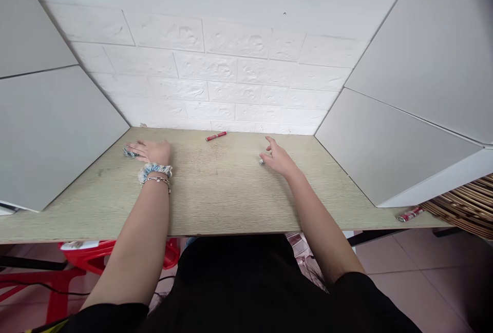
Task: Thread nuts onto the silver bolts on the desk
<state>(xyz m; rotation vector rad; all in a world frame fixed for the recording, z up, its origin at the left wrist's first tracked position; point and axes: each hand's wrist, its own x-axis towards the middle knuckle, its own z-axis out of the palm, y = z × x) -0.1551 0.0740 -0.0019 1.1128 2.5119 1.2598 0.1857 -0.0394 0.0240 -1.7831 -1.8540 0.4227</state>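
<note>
My left hand (151,151) lies flat on the left part of the wooden tabletop (231,194), its fingers stretched out to the left. Small grey-blue pieces (130,153) show at and under those fingertips; their kind is too small to make out. On the right, my right hand (280,159) rests low over the tabletop with the index finger and thumb apart. One small grey piece (262,161) sits at the tip of the thumb, and whether the two touch cannot be told. Between the hands, towards the wall, lies a thin red cylinder (215,136).
Grey-white panels (57,133) flank the tabletop on the left and right. A white brick-patterned wall (223,69) closes the back. At the right front edge lie another red cylinder (410,214) and a woven basket (466,207). A red plastic stool (87,256) stands below, left.
</note>
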